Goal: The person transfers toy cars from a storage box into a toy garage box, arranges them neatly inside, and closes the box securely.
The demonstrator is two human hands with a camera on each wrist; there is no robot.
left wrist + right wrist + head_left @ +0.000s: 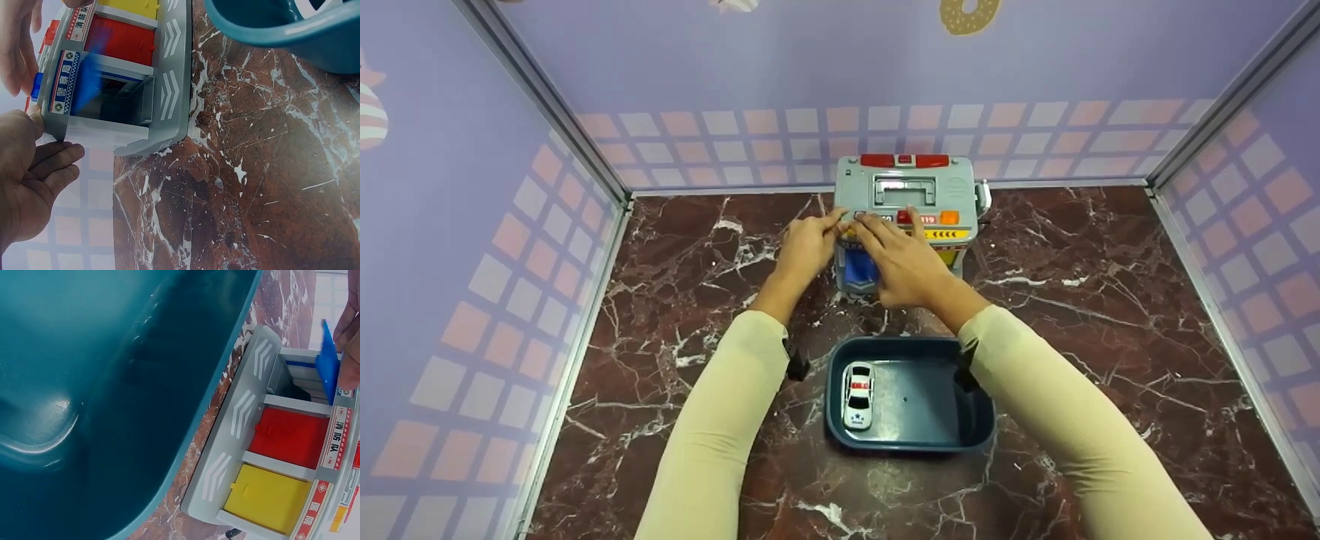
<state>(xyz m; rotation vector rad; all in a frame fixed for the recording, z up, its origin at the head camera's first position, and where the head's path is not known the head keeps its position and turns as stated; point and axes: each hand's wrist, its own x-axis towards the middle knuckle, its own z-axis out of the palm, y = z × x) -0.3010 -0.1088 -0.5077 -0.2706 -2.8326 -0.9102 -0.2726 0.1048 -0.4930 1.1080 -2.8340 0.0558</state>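
Observation:
A grey toy garage (855, 184) with a red-trimmed roof stands against the back wall. Its blue door (328, 365) is swung outward, showing a dark bay behind it; the red door (289, 437) and yellow door (268, 498) are down. My left hand (808, 244) touches the roof's left front corner, its lower fingers loosely bent beside the garage in the left wrist view. Across the roof's front edge lies my right hand (911, 266), fingers extended over the row of coloured buttons and hiding part of it. Neither hand touches the white toy police car (858, 405).
A dark teal tray (911, 446) stands in front of the garage, with the police car along its left side. Reddish marbled tabletop (697, 360) surrounds both. Purple walls with checked bands (735, 146) enclose the back and sides. A white part (984, 196) sticks out from the garage's right side.

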